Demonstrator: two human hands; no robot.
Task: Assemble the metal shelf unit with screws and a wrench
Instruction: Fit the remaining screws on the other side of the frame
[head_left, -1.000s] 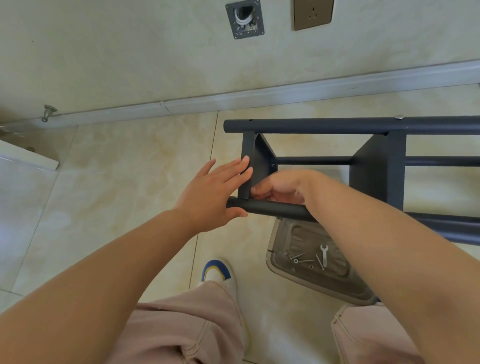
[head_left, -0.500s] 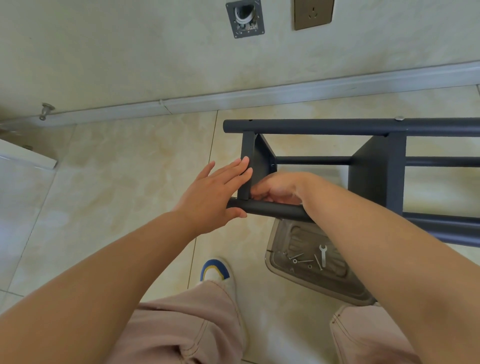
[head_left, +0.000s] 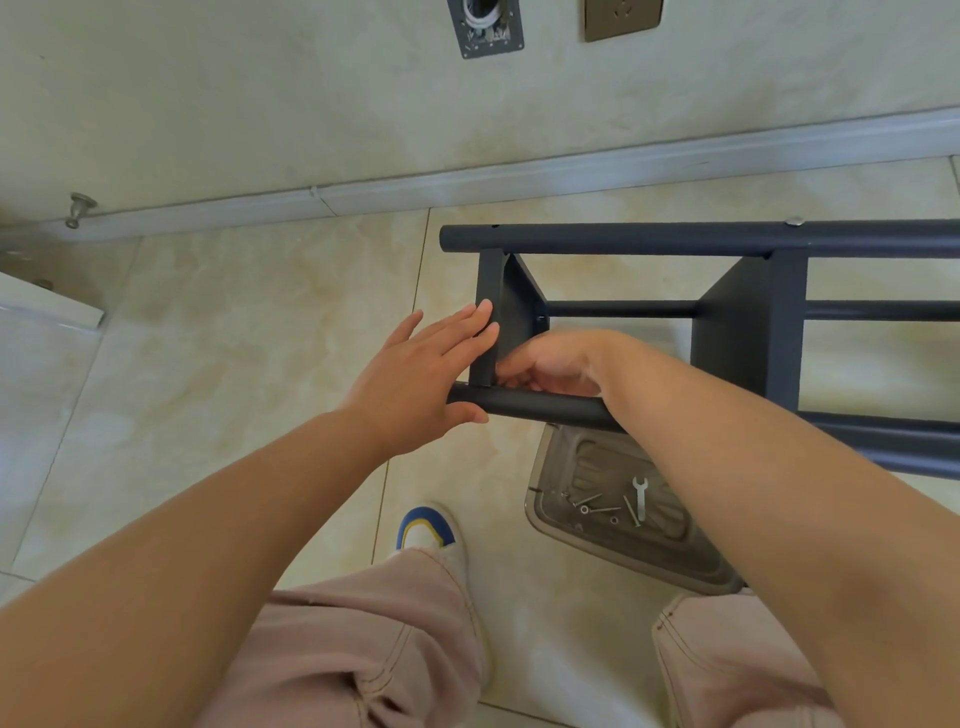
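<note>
The dark metal shelf unit (head_left: 623, 238) lies on its side on the tiled floor. My left hand (head_left: 415, 379) presses straight fingers against its end panel (head_left: 488, 280), with the thumb under the near tube (head_left: 545, 405). My right hand (head_left: 556, 364) reaches inside behind that panel. Its fingers curl at the corner where the panel meets the tube, and what they hold is hidden. A small wrench (head_left: 640, 499) and several screws (head_left: 592, 506) lie in a grey tray (head_left: 535, 499) on the floor under the near tube. One screw head (head_left: 794, 222) sits on the far tube.
A second shelf panel (head_left: 748, 332) stands to the right of my hands. The wall behind carries a socket (head_left: 621, 18), an open wall box (head_left: 488, 26) and a door stopper (head_left: 80, 208). A white edge (head_left: 47, 306) juts in at the left. My shoe (head_left: 426, 535) is beside the tray.
</note>
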